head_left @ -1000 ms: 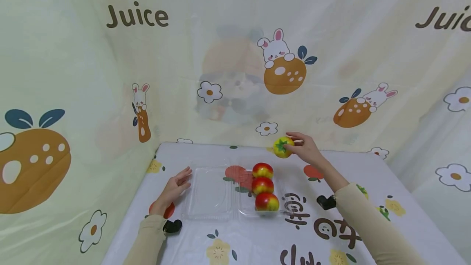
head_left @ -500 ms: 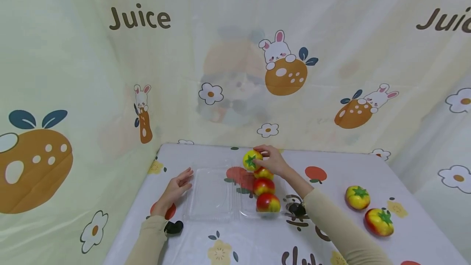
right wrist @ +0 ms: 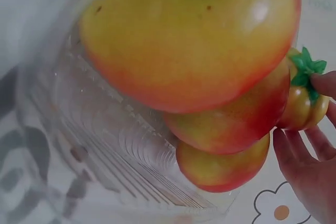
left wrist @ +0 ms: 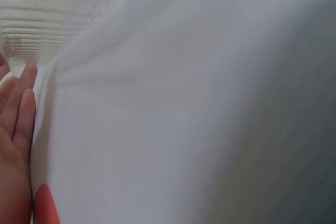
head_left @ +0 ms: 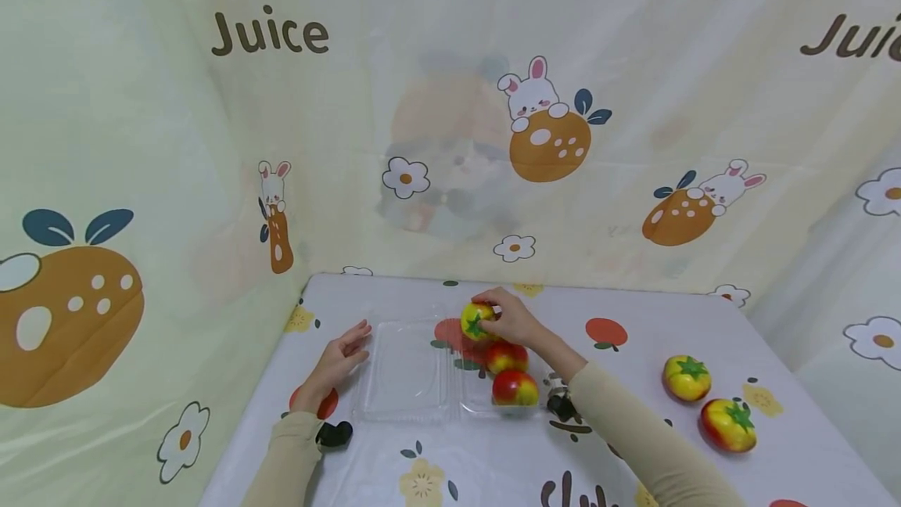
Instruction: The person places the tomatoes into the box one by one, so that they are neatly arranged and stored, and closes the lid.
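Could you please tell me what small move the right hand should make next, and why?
I would probably have the right hand lower the held fruit into the box: it pinches that fruit close by the red-yellow fruits, and bare box floor shows to their left in the head view.

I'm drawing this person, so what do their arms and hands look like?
The left sleeve and right sleeve are long, plain and pale beige. A small black piece sticks out near each sleeve's end. The left hand and right hand are bare.
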`<state>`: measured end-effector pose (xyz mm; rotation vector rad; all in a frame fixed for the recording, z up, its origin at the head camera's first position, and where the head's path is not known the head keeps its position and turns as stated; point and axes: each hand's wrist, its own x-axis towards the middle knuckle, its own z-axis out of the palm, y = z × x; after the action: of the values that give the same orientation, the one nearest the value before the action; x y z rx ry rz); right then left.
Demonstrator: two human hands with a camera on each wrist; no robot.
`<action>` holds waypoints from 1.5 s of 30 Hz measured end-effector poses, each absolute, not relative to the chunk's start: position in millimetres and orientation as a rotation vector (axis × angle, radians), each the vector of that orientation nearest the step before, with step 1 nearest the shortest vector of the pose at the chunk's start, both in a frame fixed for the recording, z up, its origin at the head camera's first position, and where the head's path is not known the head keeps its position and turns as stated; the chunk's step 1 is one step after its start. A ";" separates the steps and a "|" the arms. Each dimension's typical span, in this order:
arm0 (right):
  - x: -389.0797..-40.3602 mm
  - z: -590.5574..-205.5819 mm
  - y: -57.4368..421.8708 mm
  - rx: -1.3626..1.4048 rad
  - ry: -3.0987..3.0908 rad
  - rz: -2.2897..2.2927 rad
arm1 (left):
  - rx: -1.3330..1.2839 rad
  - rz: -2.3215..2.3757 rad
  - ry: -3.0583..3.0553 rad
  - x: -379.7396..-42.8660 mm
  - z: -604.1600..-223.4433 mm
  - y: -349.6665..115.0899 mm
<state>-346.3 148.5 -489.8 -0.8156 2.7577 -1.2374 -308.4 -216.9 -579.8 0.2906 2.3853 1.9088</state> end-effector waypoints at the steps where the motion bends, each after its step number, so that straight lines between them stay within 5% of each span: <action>1: -346.0 -489.6 148.1 -0.829 2.763 -1.216 | 0.289 1.914 2.381 -308.3 -579.6 -216.8; 45: -351.6 -465.0 165.4 -0.757 2.964 -0.795 | 0.332 1.897 2.373 -309.0 -577.7 -217.2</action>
<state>-351.6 165.4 -465.0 -0.7570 2.9645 -0.7947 -309.0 -217.2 -577.7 0.3321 2.3726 1.8973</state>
